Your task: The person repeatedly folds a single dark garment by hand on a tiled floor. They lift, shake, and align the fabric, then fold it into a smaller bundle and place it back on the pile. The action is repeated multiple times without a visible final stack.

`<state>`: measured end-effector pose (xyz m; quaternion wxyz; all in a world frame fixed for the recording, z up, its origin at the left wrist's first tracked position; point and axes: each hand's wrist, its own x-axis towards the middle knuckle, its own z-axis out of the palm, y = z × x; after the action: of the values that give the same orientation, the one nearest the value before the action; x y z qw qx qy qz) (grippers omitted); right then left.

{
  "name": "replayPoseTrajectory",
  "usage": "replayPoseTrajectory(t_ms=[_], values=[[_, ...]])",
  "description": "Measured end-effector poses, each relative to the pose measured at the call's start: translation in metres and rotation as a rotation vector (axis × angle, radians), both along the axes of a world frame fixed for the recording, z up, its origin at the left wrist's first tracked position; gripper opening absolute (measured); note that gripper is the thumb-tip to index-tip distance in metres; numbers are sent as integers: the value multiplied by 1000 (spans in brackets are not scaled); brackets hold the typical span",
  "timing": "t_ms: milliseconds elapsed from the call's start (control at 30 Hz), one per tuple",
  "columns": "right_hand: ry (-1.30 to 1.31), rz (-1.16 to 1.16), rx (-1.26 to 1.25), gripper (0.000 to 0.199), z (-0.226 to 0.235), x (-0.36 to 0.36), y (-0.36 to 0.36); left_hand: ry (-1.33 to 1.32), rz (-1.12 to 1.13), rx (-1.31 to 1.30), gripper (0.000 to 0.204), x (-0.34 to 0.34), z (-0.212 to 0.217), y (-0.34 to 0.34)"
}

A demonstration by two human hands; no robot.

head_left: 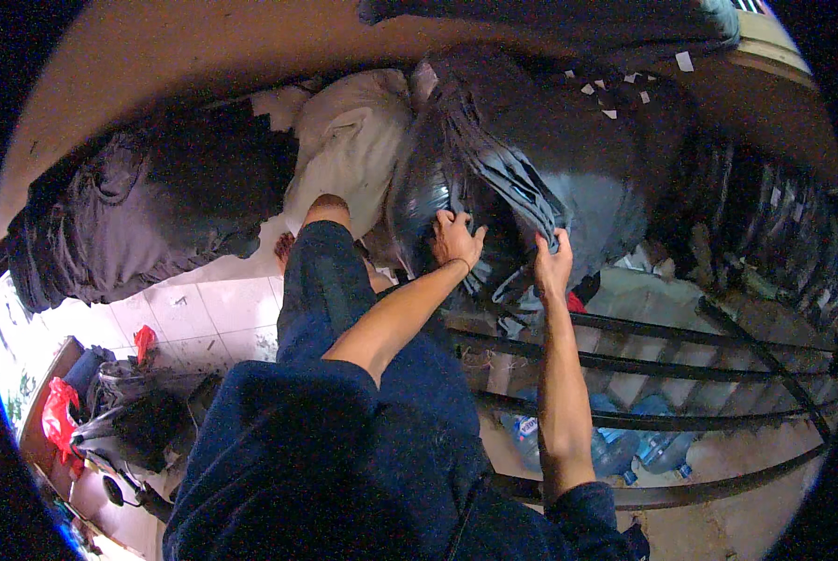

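Note:
A large black plastic bag [417,201] bulges with its mouth facing me, and dark cloth shows inside. My left hand [456,241] presses against its front, fingers curled into the loose dark material; a thin band circles the wrist. A folded strip of dark grey-blue cloth [508,168] runs down from the top of the bundle. At its lower end my right hand [553,266] pinches the folds between thumb and fingers. Loose folds hang below both hands. What lies under the left fingertips is partly hidden.
A pale full sack [349,140] and a dark cloth-covered heap [176,196] stand to the left. Black metal rails [643,374] cross at the right, with blue water bottles [657,439] beyond them. A motorbike [129,439] with a red bag [59,416] is at lower left.

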<state>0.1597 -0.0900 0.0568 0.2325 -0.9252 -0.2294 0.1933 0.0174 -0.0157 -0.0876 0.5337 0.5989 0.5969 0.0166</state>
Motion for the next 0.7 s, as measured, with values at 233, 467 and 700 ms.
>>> replayPoseTrajectory(t_ms=[233, 467, 700], values=[[-83, -48, 49, 28, 7, -7, 5, 20, 71, 69, 25, -15, 13, 10], [-53, 196, -105, 67, -3, -50, 4, -290, 205, 2, 30, -20, 63, 21], [5, 54, 85, 48, -14, -29, 3, -474, 384, -117, 34, 9, 71, 3]])
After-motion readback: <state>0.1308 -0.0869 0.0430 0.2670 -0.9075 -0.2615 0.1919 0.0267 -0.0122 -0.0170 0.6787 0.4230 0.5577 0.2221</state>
